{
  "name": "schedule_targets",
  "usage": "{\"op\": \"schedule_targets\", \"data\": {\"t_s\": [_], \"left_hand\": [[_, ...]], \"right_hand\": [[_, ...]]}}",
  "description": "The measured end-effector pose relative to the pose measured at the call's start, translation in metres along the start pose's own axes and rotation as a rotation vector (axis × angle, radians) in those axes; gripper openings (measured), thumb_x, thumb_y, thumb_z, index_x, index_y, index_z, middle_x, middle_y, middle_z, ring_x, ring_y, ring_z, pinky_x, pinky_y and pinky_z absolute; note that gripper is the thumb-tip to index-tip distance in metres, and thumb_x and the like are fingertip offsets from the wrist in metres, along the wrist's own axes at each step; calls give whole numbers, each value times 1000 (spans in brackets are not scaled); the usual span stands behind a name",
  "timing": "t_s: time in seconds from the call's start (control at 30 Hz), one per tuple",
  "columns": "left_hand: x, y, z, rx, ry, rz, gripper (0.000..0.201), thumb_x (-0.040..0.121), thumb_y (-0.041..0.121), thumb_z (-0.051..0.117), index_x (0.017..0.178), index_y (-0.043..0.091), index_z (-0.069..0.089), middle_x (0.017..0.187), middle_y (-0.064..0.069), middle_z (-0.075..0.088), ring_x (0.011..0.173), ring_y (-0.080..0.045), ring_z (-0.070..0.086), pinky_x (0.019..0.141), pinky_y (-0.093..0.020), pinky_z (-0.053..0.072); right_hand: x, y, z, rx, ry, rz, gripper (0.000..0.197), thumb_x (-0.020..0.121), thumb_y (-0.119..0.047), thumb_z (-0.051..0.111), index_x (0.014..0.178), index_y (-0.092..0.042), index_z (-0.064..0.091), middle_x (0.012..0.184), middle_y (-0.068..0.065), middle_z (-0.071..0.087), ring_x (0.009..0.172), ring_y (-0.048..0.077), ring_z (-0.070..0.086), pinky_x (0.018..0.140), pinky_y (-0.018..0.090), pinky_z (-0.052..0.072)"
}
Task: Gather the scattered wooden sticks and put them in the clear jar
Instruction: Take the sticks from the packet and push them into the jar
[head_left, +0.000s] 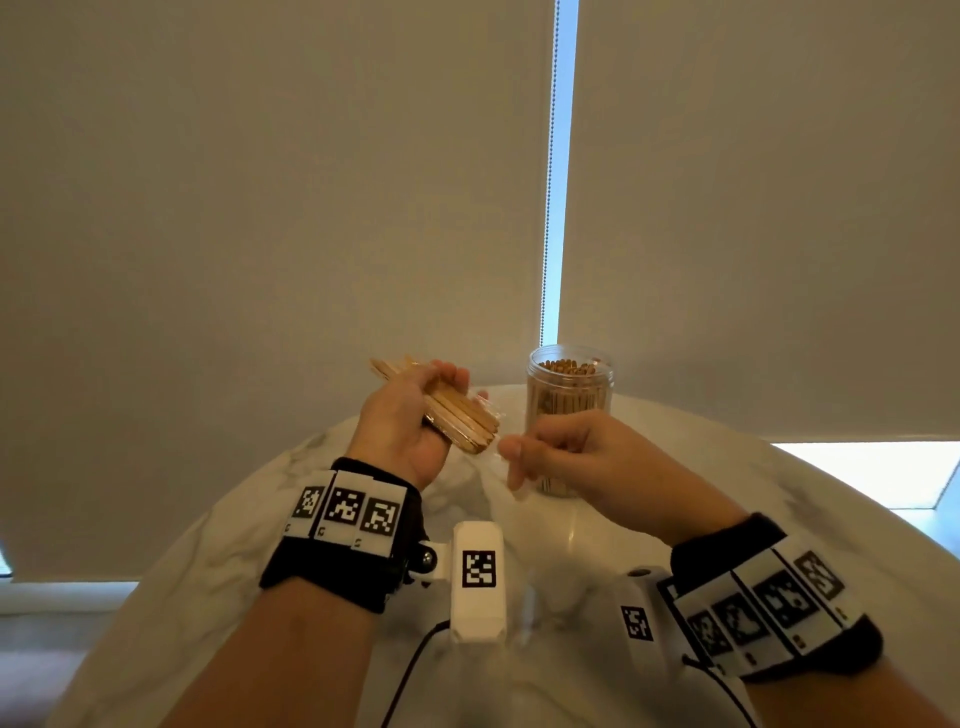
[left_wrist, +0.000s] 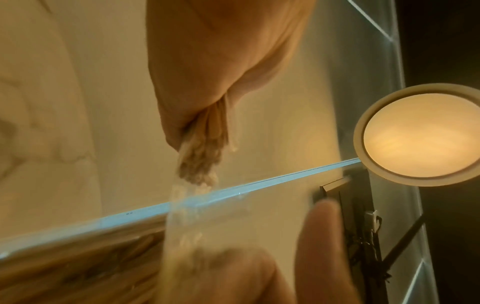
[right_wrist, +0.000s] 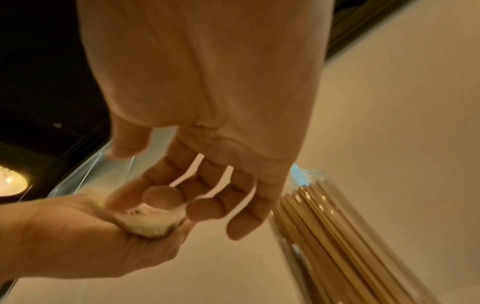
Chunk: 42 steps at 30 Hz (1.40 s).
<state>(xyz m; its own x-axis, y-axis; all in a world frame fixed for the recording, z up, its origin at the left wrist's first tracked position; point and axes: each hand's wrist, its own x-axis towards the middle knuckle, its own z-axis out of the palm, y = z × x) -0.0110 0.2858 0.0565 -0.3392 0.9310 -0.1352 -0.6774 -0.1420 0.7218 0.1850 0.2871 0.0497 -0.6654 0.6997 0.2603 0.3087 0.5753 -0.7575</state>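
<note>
Head view, reading from 9 o'clock across to 3 o'clock: the left hand is raised above the round white marble-patterned table, palm turned up, fingers and thumb curled round a bundle of flat light-brown wooden sticks. The bundle lies slanted, its far ends fanned toward 11 o'clock and its near ends pointing toward 4 o'clock. Just beside those near ends, at 3 o'clock from the bundle, is the right hand; its fingers are loosely curled and grasp nothing, and the fingertips sit near the stick ends, whether touching cannot be determined. Directly behind the right hand, toward 12 o'clock, the clear cylindrical plastic jar stands upright on the table, lid off, already packed with upright sticks up to near its rim. Both wrists carry black straps with white marker blocks. Beige roller blinds hang behind the table. Left wrist view is blurred; it shows the stick ends protruding from the left fist. Right wrist view confirms the right fingers relaxed and separated, with the jar at 4 o'clock of them.
</note>
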Motion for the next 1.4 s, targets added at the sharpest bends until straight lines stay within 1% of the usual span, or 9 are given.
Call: {"op": "schedule_targets", "data": {"t_s": [0.1, 0.27, 0.37, 0.47, 0.73, 1.0, 1.2, 1.3, 1.4], "left_hand": [[4, 6, -2, -5, 76, 124, 14, 101, 13, 54, 114, 11, 56, 80, -4, 62, 66, -14, 65, 79, -40, 59], [-10, 2, 14, 121, 24, 293, 15, 100, 11, 53, 114, 15, 58, 82, -2, 61, 76, -15, 63, 82, -34, 52], [-19, -18, 28, 282, -54, 336, 21, 98, 11, 56, 118, 14, 58, 88, -1, 62, 84, -16, 63, 85, -35, 52], [-22, -31, 34, 422, -112, 358, 28, 96, 22, 63, 122, 19, 56, 95, 1, 64, 94, -18, 66, 92, -38, 53], [-31, -17, 35, 322, -135, 432, 23, 94, 41, 64, 110, 26, 57, 99, 1, 63, 98, -16, 64, 97, -41, 50], [-40, 1, 32, 156, -151, 455, 51, 91, 55, 57, 134, 29, 54, 102, 1, 62, 98, -17, 64, 95, -44, 52], [-37, -6, 35, 115, -101, 349, 29, 97, 33, 61, 124, 25, 64, 94, 2, 59, 90, -17, 61, 93, -50, 54], [-33, -9, 33, 143, -74, 343, 26, 95, 26, 64, 121, 22, 64, 97, 1, 59, 90, -16, 61, 88, -44, 57], [-25, -12, 28, 208, -30, 346, 29, 94, 22, 65, 123, 20, 63, 97, 3, 61, 87, -14, 60, 76, -34, 55]], "right_hand": [[4, 9, 4, 136, 107, 223, 52, 97, -56, 48, 82, -15, 76, 93, 13, 72, 91, 31, 67, 92, 42, 55], [17, 19, 16, 890, 172, 662, 46, 104, -44, 42, 106, -3, 63, 94, 21, 70, 85, 35, 71, 79, 44, 61], [17, 18, 23, 1214, 58, 716, 53, 105, -45, 36, 113, 1, 60, 105, 28, 68, 97, 38, 69, 82, 45, 60], [16, 22, 33, 1453, 67, 701, 48, 106, -34, 37, 111, 5, 64, 89, 20, 65, 89, 29, 66, 84, 43, 59], [17, 32, 49, 1344, 37, 766, 33, 102, -16, 44, 92, 5, 66, 82, 16, 63, 76, 24, 65, 59, 36, 61], [16, 44, 47, 1287, 91, 751, 34, 103, -20, 44, 104, 3, 69, 83, 14, 65, 78, 23, 67, 62, 34, 61], [17, 34, 44, 1357, 175, 669, 44, 103, -35, 43, 118, -3, 69, 93, 15, 68, 81, 21, 65, 60, 31, 61], [18, 34, 41, 1377, 288, 665, 37, 104, -24, 38, 125, -2, 59, 103, 22, 70, 81, 26, 68, 62, 33, 60], [18, 32, 41, 1318, 337, 663, 40, 105, -30, 38, 124, 0, 58, 92, 21, 72, 77, 28, 69, 61, 32, 60]]}}
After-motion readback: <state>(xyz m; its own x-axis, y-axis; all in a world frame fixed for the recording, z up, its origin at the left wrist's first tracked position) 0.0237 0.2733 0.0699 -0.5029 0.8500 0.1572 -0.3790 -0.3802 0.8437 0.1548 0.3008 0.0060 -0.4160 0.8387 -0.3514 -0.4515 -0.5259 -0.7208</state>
